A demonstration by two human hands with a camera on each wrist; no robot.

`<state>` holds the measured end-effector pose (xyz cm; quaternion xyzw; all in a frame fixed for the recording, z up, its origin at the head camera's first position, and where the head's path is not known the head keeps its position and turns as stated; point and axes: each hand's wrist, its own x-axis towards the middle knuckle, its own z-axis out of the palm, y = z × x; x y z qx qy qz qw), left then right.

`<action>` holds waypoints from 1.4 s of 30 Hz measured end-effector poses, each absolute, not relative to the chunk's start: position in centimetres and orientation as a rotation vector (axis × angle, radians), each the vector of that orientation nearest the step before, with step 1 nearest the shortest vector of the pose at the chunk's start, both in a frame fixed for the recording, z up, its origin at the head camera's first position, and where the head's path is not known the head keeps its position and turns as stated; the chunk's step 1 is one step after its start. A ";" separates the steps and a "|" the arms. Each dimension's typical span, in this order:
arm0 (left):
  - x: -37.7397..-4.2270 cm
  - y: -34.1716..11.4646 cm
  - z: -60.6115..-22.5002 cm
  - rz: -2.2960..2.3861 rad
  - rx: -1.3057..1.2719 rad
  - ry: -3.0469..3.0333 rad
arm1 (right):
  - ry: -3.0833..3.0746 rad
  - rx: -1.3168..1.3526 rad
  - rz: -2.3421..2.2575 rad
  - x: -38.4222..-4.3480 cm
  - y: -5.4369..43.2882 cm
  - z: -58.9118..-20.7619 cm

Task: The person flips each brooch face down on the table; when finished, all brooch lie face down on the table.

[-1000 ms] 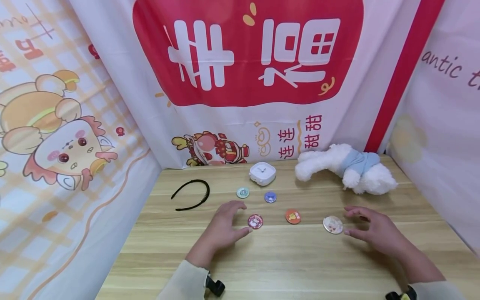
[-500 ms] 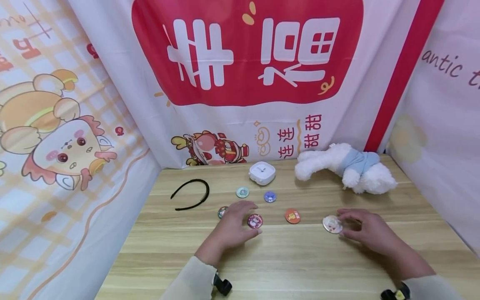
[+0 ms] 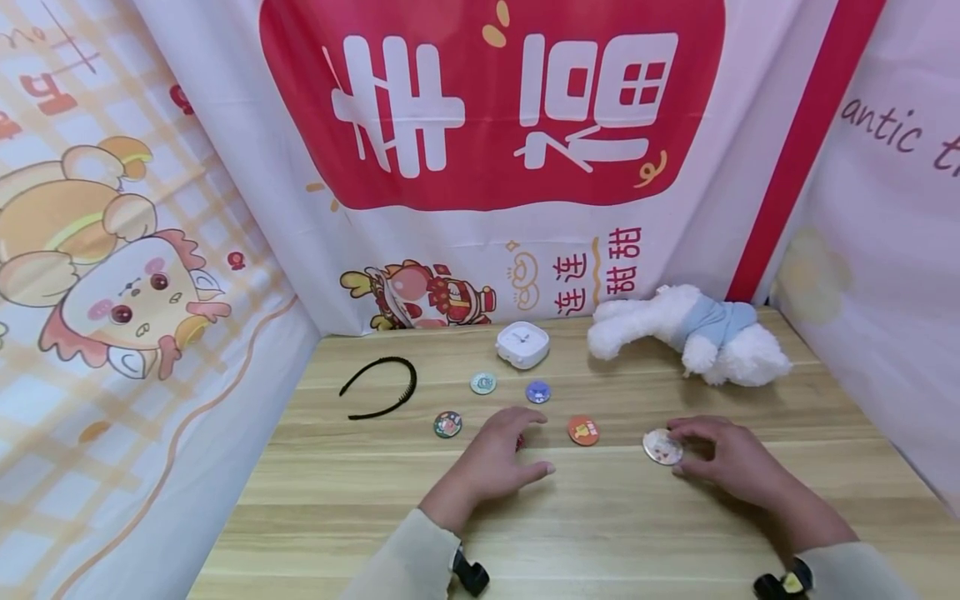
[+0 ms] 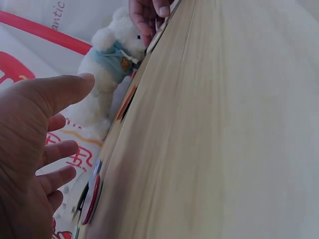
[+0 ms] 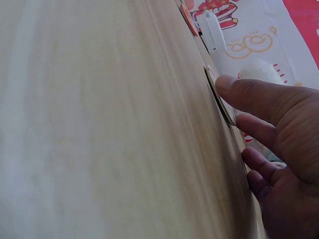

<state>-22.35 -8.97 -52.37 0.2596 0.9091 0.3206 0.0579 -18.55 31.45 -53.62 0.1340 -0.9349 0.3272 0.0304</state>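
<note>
Watching remotely, I see the orange badge (image 3: 583, 430) flat on the desk (image 3: 600, 525), between the hands, just right of the left hand (image 3: 491, 458), its fingers spread apart; the right hand (image 3: 738, 467) curls round the white badge (image 3: 660, 447).

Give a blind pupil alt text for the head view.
A right hand pinches a white badge on a wooden table; the open left hand partly hides a red badge. Nearby lie four more badges, a black headband and a plush toy.
</note>
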 end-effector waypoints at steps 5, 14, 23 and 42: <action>-22.4 -7.4 -52.5 0.990 0.857 2.724 | -2.853 0.423 1.003 -18.7 31.6 -54.1; -22.5 -4.5 -52.3 0.969 0.936 2.697 | -2.801 0.485 0.988 -18.9 31.7 -54.7; -22.4 -1.7 -52.2 0.890 0.989 2.703 | -2.847 0.448 0.992 -18.8 31.5 -54.3; -23.3 3.4 -53.3 0.610 1.250 2.862 | -2.809 0.459 0.954 -18.6 31.7 -54.6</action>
